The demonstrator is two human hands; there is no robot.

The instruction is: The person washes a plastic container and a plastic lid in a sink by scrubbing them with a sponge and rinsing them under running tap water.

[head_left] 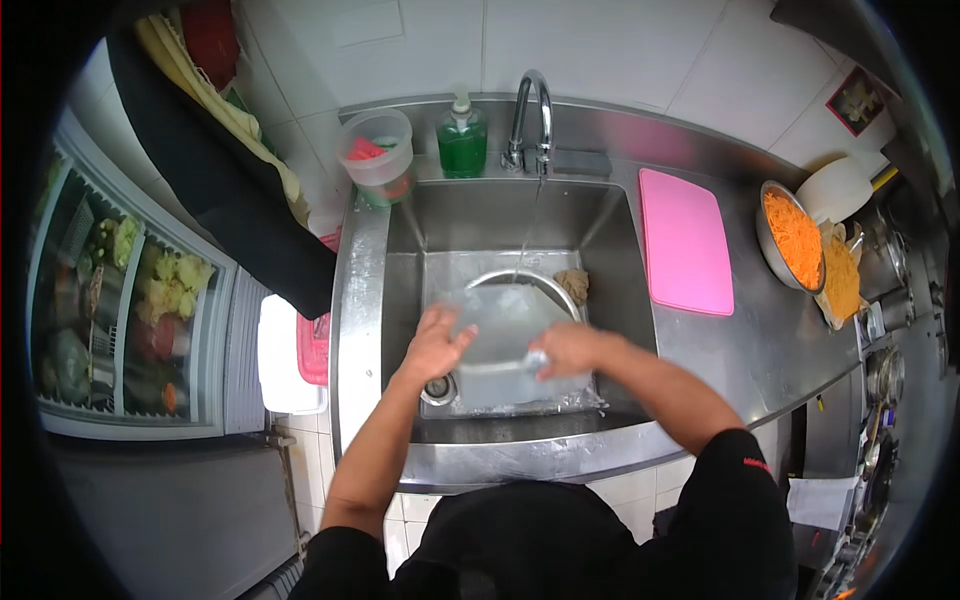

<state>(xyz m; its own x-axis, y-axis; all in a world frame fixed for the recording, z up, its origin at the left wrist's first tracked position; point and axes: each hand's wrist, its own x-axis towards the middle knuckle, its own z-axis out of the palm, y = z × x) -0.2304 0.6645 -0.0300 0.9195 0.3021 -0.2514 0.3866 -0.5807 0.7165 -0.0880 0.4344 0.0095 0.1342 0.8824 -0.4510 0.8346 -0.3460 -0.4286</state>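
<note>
A pale, translucent container (500,325), blurred by motion, is over the steel sink (415,215). My left hand (438,342) is at its left side, fingers apart, with the thumb towards the container. At its right front edge my right hand (568,350) is closed on something whitish that I cannot make out. Behind and partly under the container shows the rim of a round metal bowl (520,274). Water runs from the faucet (541,120) towards the bowl. A brown crumpled cloth or scrubber (573,285) lies right of the bowl.
Behind the sink stand a clear tub (378,160) and a green soap bottle (462,140). A pink cutting board (685,240) lies on the right counter. Farther right are a bowl of shredded orange food (793,238) and a second orange pile (840,280). A glass-front display (130,310) stands left.
</note>
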